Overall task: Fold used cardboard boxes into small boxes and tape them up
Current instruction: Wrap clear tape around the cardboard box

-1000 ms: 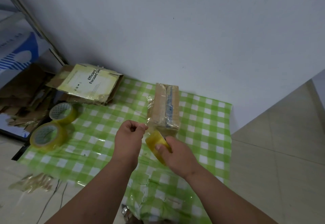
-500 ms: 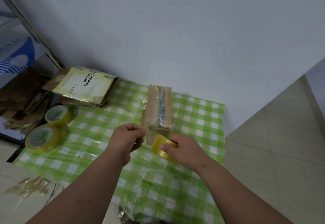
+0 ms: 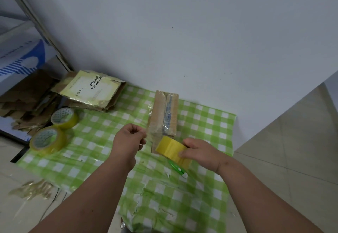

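Observation:
A small folded cardboard box, wrapped in clear tape, lies on the green checked cloth near the wall. My right hand grips a yellow tape roll just in front of the box's near end. My left hand is pinched shut on the free end of the clear tape, held left of the box's near end. The strip between the hands is nearly invisible.
Two more yellow tape rolls lie at the cloth's left edge. A flattened printed box and torn cardboard pieces sit at the back left. A green cutter lies under the held roll. Tiled floor lies to the right.
The roll in my right hand has shifted a little right and turned flatter. My left hand stays pinched on the tape end beside the box.

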The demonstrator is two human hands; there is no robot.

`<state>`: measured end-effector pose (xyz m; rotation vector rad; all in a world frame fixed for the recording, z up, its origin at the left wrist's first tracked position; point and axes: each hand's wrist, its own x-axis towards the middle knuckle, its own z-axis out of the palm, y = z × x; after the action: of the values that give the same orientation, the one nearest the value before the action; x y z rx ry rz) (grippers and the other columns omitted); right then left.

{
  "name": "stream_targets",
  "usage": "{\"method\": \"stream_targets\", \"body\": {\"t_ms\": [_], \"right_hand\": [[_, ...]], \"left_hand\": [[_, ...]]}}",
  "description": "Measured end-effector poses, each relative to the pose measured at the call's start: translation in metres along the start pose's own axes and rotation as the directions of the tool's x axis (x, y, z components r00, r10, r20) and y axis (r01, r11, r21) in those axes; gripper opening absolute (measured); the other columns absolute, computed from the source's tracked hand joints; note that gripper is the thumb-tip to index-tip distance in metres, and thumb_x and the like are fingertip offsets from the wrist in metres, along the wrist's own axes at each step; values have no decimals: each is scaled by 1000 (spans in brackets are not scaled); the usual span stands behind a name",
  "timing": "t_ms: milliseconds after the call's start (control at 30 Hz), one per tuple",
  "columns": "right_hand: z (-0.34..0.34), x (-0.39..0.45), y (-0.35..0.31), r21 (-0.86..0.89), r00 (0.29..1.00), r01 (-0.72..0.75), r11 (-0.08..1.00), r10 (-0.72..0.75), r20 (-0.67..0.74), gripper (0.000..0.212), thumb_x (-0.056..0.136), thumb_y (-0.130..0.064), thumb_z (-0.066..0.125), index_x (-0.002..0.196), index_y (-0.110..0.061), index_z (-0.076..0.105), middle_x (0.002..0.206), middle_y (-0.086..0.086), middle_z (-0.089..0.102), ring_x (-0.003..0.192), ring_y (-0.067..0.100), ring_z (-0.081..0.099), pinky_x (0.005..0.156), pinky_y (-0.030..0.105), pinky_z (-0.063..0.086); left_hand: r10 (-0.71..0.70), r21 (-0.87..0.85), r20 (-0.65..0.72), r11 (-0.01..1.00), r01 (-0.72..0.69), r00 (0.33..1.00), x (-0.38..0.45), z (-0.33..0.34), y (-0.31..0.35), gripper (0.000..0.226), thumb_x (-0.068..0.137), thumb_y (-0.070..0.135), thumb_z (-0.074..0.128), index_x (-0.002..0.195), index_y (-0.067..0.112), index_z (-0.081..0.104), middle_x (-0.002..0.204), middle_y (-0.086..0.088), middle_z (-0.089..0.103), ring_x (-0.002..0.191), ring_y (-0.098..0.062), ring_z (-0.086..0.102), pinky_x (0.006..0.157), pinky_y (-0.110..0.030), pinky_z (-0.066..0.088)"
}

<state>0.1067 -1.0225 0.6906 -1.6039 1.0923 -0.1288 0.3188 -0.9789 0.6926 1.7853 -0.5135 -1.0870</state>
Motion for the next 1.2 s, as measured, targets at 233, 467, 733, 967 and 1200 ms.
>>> {"method": "stream_targets", "body": {"t_ms": [233, 467, 733, 967, 1200], "right_hand": [[-21, 5, -9, 74, 998, 51, 996, -48, -31, 28, 74, -38, 65, 77, -12, 56, 66, -9, 45, 58, 1, 44, 60, 23, 32], [-38, 16, 17, -95, 992, -19, 995, 7, -129, 40, 80, -51, 70, 66, -18, 52, 65, -3, 46, 60, 11, 45, 59, 29, 32], [-61, 26, 17, 23, 975, -48, 999, 52, -217, 49, 78, -49, 61, 73, -1, 55, 69, 6, 46, 65, 16, 44, 64, 32, 31], [-61, 45, 20, -465, 951, -109, 878, -44, -306, 45, 94, -42, 58, 59, -19, 40, 58, -1, 43, 61, 20, 47, 62, 35, 32], [-57, 56, 18, -481, 950, -155, 863, -3, -312, 42, 95, -40, 55, 61, -18, 43, 60, -2, 46, 63, 18, 47, 65, 33, 29]], "left_hand": [[-69, -155, -73, 986, 57, 995, 5, 12, -6, 15, 92, 2, 60, 81, 12, 58, 79, -5, 60, 64, -13, 53, 59, -26, 44], [-146, -246, -89, 962, 121, 985, 31, 5, -10, 15, 93, 3, 60, 82, 14, 59, 74, -2, 60, 63, -11, 52, 59, -26, 42], [-178, -253, -113, 957, 145, 977, 54, 2, -17, 16, 91, 2, 61, 82, 16, 59, 76, -2, 61, 65, -11, 54, 57, -25, 39], [-134, -232, -193, 969, 88, 972, 65, 5, -21, 14, 91, 5, 63, 83, 16, 60, 79, 0, 61, 66, -10, 55, 55, -24, 39], [-133, -196, -193, 976, 95, 972, 72, -1, -25, 10, 91, 8, 66, 85, 15, 62, 81, 0, 63, 68, -9, 58, 56, -24, 40]]}}
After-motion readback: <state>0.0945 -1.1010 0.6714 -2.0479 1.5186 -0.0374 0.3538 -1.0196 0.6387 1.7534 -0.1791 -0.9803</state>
